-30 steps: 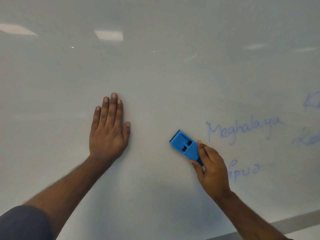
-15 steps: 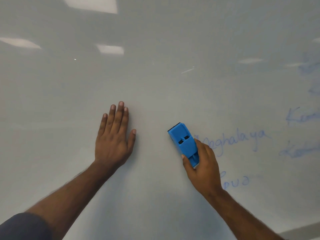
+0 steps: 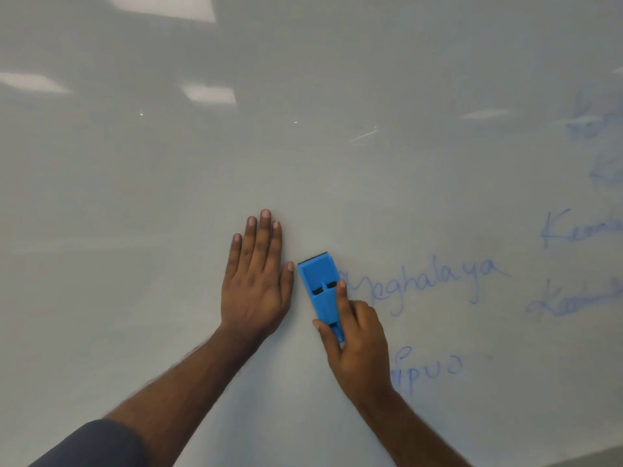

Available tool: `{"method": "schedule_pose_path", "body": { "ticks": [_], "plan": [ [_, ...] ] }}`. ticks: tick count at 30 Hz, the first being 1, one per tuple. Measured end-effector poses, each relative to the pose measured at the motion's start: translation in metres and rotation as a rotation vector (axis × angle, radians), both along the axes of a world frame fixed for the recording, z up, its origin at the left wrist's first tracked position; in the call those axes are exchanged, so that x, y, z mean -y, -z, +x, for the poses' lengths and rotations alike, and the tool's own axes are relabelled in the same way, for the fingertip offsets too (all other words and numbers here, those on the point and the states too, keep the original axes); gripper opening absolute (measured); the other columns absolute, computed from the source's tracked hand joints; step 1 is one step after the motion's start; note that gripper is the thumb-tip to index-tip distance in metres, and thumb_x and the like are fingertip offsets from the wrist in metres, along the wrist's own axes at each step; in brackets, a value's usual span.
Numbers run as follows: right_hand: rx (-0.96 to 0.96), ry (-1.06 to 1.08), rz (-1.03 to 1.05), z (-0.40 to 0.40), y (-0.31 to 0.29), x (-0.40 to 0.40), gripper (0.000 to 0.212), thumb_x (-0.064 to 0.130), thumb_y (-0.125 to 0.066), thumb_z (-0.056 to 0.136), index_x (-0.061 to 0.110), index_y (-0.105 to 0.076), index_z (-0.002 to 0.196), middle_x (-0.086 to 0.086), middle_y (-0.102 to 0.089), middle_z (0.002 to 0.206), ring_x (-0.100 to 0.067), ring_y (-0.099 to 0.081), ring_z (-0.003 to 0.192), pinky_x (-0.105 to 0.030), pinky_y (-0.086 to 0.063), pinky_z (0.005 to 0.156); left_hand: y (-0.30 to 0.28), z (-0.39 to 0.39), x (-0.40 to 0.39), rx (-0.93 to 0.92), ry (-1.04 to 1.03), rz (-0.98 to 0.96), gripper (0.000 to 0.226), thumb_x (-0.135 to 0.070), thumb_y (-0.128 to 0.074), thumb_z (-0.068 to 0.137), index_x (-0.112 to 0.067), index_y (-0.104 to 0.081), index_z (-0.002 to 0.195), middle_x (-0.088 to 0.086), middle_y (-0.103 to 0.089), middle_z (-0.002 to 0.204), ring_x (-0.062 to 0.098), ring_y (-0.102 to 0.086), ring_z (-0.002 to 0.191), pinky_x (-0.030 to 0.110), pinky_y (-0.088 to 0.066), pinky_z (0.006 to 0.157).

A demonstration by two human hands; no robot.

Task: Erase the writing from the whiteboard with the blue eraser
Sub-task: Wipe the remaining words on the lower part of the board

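Observation:
The whiteboard [image 3: 337,163] fills the view. My right hand [image 3: 357,345] grips the blue eraser [image 3: 320,284], which lies against the board at the left end of the blue word "Meghalaya" [image 3: 431,284], covering its first letter. My left hand [image 3: 256,281] presses flat on the board with straight fingers, its thumb a short gap left of the eraser. Below the word, part of another blue word [image 3: 428,369] shows beside my right wrist. More faint blue writing [image 3: 580,227] runs off the right edge.
Ceiling lights reflect in the glossy board at the upper left [image 3: 209,92]. The left half of the board bears no writing. The board's lower edge [image 3: 600,456] shows at the bottom right corner.
The view has swung right and up, so more writing shows at the right. My right hand has turned the eraser more upright, onto the word's first letter. My hands are closer together.

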State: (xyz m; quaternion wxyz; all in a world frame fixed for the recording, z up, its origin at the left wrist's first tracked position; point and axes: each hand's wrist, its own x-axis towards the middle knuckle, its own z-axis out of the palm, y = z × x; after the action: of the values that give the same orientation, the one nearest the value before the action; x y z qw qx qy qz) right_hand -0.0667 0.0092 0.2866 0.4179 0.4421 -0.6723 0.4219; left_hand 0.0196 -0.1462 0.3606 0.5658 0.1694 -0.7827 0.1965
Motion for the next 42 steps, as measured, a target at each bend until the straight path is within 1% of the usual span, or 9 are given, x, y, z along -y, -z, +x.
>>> {"method": "schedule_pose_path", "body": {
  "ticks": [4,7,13,18,24,28,32,35,42],
  "plan": [
    [-0.057,0.009,0.045,-0.019,0.015,-0.02,0.066,0.044,-0.052,0.094,0.012,-0.029,0.147,-0.006,-0.056,0.092,-0.02,-0.051,0.078,-0.035,-0.051,0.065,0.009,-0.009,0.001,0.004,-0.029,-0.04,0.068,-0.037,-0.034,0.103,-0.006,-0.013,0.159,0.01,-0.007,0.168,0.025,-0.004,0.156,0.042,-0.004,0.127],
    [-0.076,0.041,-0.021,-0.044,-0.016,-0.034,0.064,0.04,-0.056,0.093,0.01,-0.035,0.145,-0.01,-0.056,0.092,-0.024,-0.051,0.078,-0.038,-0.05,0.066,0.017,-0.01,0.005,0.019,-0.069,-0.078,0.067,-0.038,-0.032,0.103,-0.006,-0.014,0.159,0.009,-0.007,0.168,0.024,-0.003,0.156,0.042,-0.005,0.127],
    [-0.149,-0.054,-0.049,-0.079,-0.073,-0.045,0.062,0.031,-0.055,0.095,0.01,-0.03,0.148,-0.007,-0.048,0.117,-0.022,-0.046,0.101,-0.037,-0.047,0.086,0.023,-0.016,0.001,-0.006,-0.097,-0.082,0.065,-0.037,-0.031,0.104,-0.005,-0.016,0.159,0.009,-0.008,0.167,0.025,-0.004,0.156,0.043,-0.007,0.127],
    [-0.417,-0.056,0.199,-0.092,-0.039,-0.054,0.057,0.02,-0.061,0.092,0.007,-0.04,0.144,-0.018,-0.055,0.125,-0.034,-0.055,0.105,-0.044,-0.046,0.091,0.024,-0.014,0.002,-0.003,-0.113,-0.085,0.065,-0.038,-0.029,0.104,-0.004,-0.017,0.158,0.009,-0.008,0.168,0.025,-0.005,0.156,0.043,-0.008,0.126],
    [-0.632,0.004,0.494,-0.126,-0.02,-0.1,0.08,-0.006,-0.067,0.072,0.014,-0.04,0.144,-0.017,-0.054,0.134,-0.033,-0.055,0.116,-0.043,-0.045,0.1,0.024,-0.015,0.001,0.006,-0.125,-0.075,0.065,-0.039,-0.026,0.105,-0.005,-0.014,0.159,0.008,-0.004,0.169,0.027,-0.006,0.156,0.043,-0.007,0.127],
    [-0.536,-0.003,0.379,-0.129,-0.074,-0.108,0.063,0.005,-0.071,0.081,0.009,-0.048,0.139,-0.017,-0.058,0.13,-0.037,-0.059,0.109,-0.046,-0.047,0.095,0.025,-0.016,-0.001,0.017,-0.149,-0.048,0.065,-0.039,-0.024,0.105,-0.005,-0.012,0.159,0.008,-0.004,0.168,0.027,-0.004,0.156,0.043,-0.006,0.127],
    [-0.358,-0.064,0.208,-0.104,-0.111,-0.086,0.062,0.009,-0.071,0.081,0.004,-0.047,0.138,-0.016,-0.058,0.126,-0.035,-0.057,0.107,-0.048,-0.046,0.094,0.025,-0.015,-0.001,0.022,-0.142,-0.036,0.064,-0.036,-0.026,0.104,-0.005,-0.012,0.159,0.009,-0.004,0.168,0.027,-0.005,0.156,0.044,-0.007,0.127],
    [-0.352,-0.064,0.217,-0.094,-0.09,-0.076,0.059,0.01,-0.069,0.083,0.003,-0.048,0.138,-0.015,-0.057,0.13,-0.035,-0.056,0.111,-0.046,-0.044,0.098,0.024,-0.014,-0.001,0.026,-0.117,-0.029,0.064,-0.035,-0.028,0.104,-0.005,-0.013,0.159,0.009,-0.005,0.168,0.027,-0.005,0.156,0.044,-0.008,0.127],
    [-0.577,0.056,0.532,-0.134,-0.023,-0.125,0.059,0.009,-0.072,0.082,0.008,-0.05,0.137,-0.009,-0.058,0.132,-0.028,-0.056,0.117,-0.038,-0.038,0.104,0.024,-0.01,-0.009,0.025,-0.05,-0.006,0.067,-0.032,-0.036,0.102,-0.004,-0.014,0.158,0.009,-0.006,0.168,0.027,-0.006,0.156,0.046,-0.01,0.126]
  ]
}}
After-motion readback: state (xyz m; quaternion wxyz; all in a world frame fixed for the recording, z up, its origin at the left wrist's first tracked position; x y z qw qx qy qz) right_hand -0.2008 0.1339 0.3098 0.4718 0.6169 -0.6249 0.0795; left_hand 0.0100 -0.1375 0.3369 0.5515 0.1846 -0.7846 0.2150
